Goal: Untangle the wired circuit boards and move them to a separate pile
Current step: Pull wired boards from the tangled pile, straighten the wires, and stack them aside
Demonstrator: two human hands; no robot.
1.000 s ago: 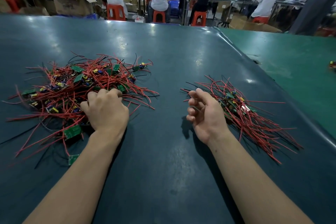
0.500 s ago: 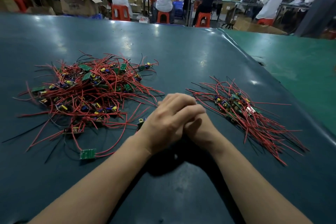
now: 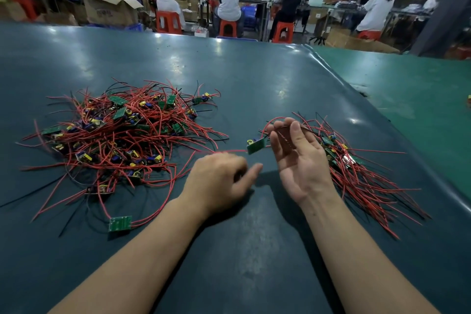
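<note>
The hands, clasped together at the worktop's centre half a second ago, are now apart, and a circuit board (image 3: 255, 146) hangs lifted between the two piles. The right hand (image 3: 298, 160), palm up with fingers loosely raised, pinches the board's red wires (image 3: 274, 120) between its fingertips (image 3: 280, 125) and thumb, so the small green board dangles just left of the palm, clear of the dark green worktop (image 3: 254, 79). One red lead runs from the board back toward the left hand (image 3: 219, 181), which rests knuckles-up on the worktop with fingers curled under and thumb stretched out to the right; whether those fingers grip the lead cannot be told. To the left lies the tangled pile (image 3: 122, 135) of boards and red and black wires, spread wide, with a loose board (image 3: 120, 223) trailing near the left forearm. To the right, just behind and beside the right hand, lies the sorted pile (image 3: 356, 171), its wires combed roughly one way toward the near right edge. Beyond the worktop, workers in white caps sit on orange stools (image 3: 168, 21) at long benches, beside an open cardboard box (image 3: 109, 9).
</note>
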